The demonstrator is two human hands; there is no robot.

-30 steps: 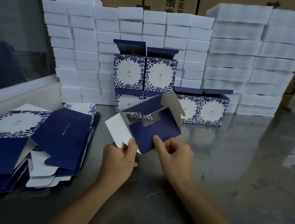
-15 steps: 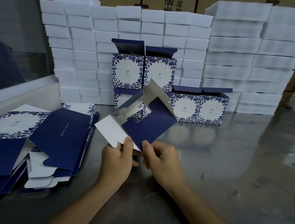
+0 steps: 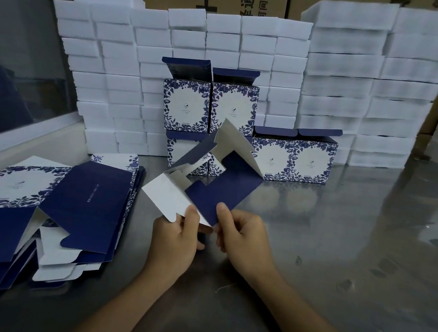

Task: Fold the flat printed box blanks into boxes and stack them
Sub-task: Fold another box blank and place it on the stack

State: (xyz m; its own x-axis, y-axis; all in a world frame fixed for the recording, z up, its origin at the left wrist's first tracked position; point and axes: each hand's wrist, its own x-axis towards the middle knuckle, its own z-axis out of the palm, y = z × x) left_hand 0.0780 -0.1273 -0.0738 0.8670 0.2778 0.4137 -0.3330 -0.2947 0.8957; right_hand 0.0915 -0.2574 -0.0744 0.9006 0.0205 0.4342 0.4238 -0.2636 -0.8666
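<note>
I hold a half-opened box blank [image 3: 226, 185], navy outside and white inside, tilted above the metal table. My left hand [image 3: 176, 240] pinches its white lower flap with thumb on top. My right hand [image 3: 245, 239] grips the navy flap beside it, thumb pressed on the panel. A pile of flat printed blanks [image 3: 52, 209] lies on the table to the left. Several folded boxes [image 3: 292, 158] with blue floral print stand stacked at the back centre, their top flaps up.
White foam blocks [image 3: 339, 78] are stacked in tall walls behind the boxes, with more at the far right edge. Brown cartons stand behind them. A glass partition and ledge [image 3: 18, 140] run along the left. The steel tabletop [image 3: 353, 249] reflects the stacks.
The blank has swung lower and to the left in my hands. My right thumb slid down from the navy panel's middle to its lower corner, close to my left thumb.
</note>
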